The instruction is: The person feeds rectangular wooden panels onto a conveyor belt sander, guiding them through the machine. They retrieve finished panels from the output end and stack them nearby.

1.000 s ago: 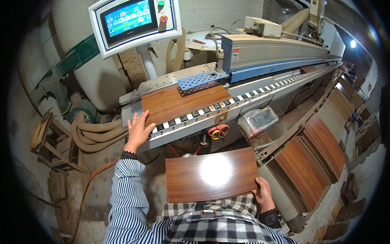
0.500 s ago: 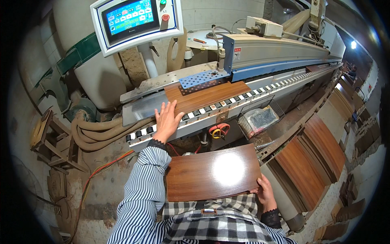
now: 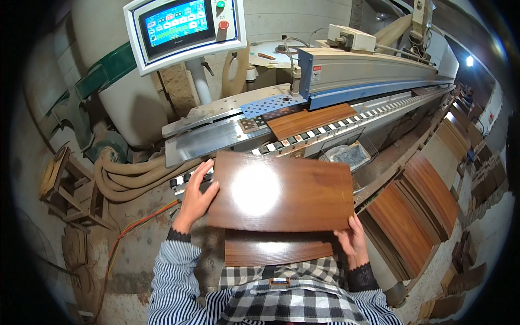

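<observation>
A brown wood-grain board [image 3: 303, 195] is raised in front of me, tilted, with a bright glare on its left half. My right hand [image 3: 355, 244] grips its lower right corner, thumb on the front edge. At the board's left edge is my left hand [image 3: 194, 200], its fingers stretched and thumb apart; whether it presses on the edge is hard to tell. Below, a second wood-grain board [image 3: 281, 252] lies over my lap, partly covered by the raised one. Another wood-grain panel [image 3: 311, 120] lies on the machine bed, beyond both hands.
A long machine [image 3: 374, 70] with a blue perforated plate [image 3: 271, 105] and a roller track [image 3: 325, 130] stretches to the far right. A control screen [image 3: 176, 27] hangs upper left. Stacked boards [image 3: 406, 222] stand at right. Hoses [image 3: 130, 181] and a wooden stool [image 3: 67, 184] are at left.
My left hand has left the panel on the machine and come back to the raised board's left edge. That panel has slid right along the track. My right hand has lifted the upper board.
</observation>
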Available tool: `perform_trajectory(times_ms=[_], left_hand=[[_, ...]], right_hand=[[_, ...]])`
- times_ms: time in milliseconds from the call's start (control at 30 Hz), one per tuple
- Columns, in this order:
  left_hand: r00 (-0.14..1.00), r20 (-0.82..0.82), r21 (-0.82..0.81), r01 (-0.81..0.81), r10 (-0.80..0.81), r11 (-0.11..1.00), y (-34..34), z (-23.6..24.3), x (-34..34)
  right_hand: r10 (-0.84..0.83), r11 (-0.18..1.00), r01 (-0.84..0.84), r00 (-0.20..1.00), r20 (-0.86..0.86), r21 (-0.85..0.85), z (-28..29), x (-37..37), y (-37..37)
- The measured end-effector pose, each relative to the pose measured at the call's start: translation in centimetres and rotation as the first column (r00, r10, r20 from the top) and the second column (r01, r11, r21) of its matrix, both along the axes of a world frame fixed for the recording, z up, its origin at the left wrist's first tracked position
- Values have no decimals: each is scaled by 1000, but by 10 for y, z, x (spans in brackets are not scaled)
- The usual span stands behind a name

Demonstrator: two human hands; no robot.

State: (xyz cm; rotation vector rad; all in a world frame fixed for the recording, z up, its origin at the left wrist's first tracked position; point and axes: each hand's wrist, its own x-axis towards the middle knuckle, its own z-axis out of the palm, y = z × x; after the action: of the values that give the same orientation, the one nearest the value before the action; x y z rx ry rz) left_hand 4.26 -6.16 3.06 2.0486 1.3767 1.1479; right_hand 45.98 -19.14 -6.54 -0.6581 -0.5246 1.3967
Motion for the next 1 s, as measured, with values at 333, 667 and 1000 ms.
perform_trajectory(times_ms=[333, 667, 1000], left_hand=[[838, -493, 125, -196, 233, 973, -26, -23, -58], [792, -468, 53, -419, 393, 907, 37, -18, -51], [823, -434, -5, -409, 367, 912, 75, -17, -38]], right_hand=[[271, 963, -270, 958, -94, 22, 38, -72, 123], [-208, 940, 339, 538, 817, 16, -21, -7, 31], [-52, 863, 503, 192, 980, -53, -89, -7, -49]])
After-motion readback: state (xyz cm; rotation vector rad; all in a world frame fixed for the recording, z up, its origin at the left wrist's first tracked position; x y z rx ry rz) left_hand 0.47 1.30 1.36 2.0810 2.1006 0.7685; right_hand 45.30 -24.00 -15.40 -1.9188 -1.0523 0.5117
